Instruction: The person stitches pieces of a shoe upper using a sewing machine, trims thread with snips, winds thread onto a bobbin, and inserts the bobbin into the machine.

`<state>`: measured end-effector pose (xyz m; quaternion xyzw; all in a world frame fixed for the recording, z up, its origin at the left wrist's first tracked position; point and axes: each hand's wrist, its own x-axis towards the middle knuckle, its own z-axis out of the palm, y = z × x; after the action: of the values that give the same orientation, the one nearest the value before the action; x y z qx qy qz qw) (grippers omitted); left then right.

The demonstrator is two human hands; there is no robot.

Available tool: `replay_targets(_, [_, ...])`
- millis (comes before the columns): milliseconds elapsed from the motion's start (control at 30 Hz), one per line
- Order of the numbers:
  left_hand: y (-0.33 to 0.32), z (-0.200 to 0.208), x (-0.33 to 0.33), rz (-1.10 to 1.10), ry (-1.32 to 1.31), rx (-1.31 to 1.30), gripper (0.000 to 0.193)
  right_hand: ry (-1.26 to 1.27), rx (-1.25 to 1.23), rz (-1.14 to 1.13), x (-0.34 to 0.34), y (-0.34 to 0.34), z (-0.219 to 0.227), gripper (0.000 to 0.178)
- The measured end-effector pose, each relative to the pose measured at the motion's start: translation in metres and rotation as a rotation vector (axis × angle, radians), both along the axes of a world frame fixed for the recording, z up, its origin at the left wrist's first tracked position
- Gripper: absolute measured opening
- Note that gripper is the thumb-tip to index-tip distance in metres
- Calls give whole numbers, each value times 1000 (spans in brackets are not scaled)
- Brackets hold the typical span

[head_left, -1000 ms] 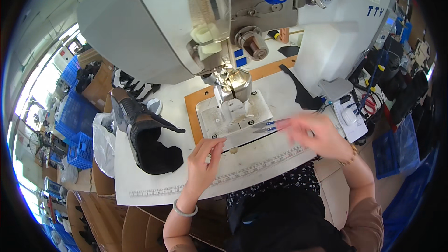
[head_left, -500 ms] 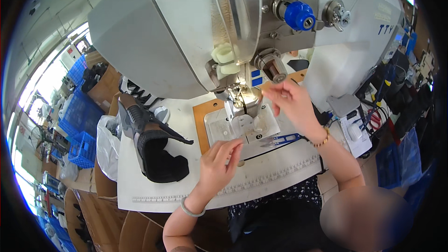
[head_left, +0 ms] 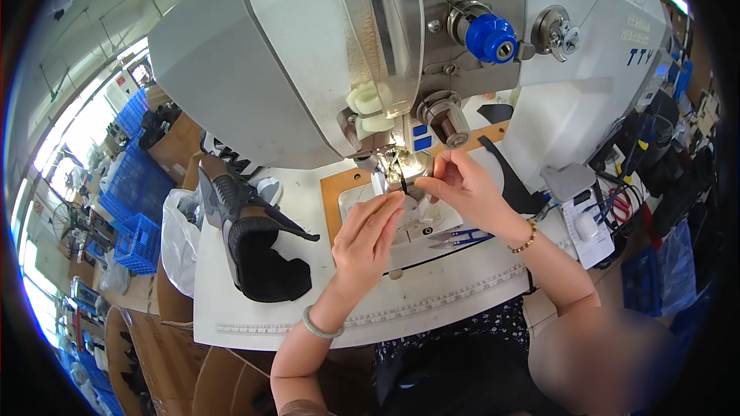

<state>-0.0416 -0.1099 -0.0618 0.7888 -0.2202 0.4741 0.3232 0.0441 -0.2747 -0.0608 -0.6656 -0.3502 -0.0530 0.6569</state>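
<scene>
A large grey-white sewing machine (head_left: 297,54) stands over the white table. Its lit needle area (head_left: 397,166) is in front of me. My left hand (head_left: 362,239) is just before it on the near side, fingertips pressed together in a pinch. Close by on the right, my right hand (head_left: 474,196) also pinches with thumb and finger beside the presser foot. What either pinch holds, if anything, is too small to make out. A pair of blue-handled thread snips (head_left: 462,239) lies on the table below my right hand.
A grey and black shoe upper (head_left: 258,239) lies on the left of the table. A ruler strip (head_left: 385,312) runs along the near edge. A black strip (head_left: 509,177) lies right of the needle plate. Blue crates (head_left: 137,243) and cardboard boxes (head_left: 166,354) stand to the left.
My left hand has moved up and away from me toward the needle. My right hand has come down slightly and left, so the two hands are closer together.
</scene>
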Motion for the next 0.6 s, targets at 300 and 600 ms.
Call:
replay_targets(300, [0, -9, -5, 87, 44, -354, 19, 260, 106, 80, 13, -3, 9, 21])
replay_targets(600, [5, -13, -6, 93, 225, -471, 17, 700, 47, 349, 41, 14, 35, 17])
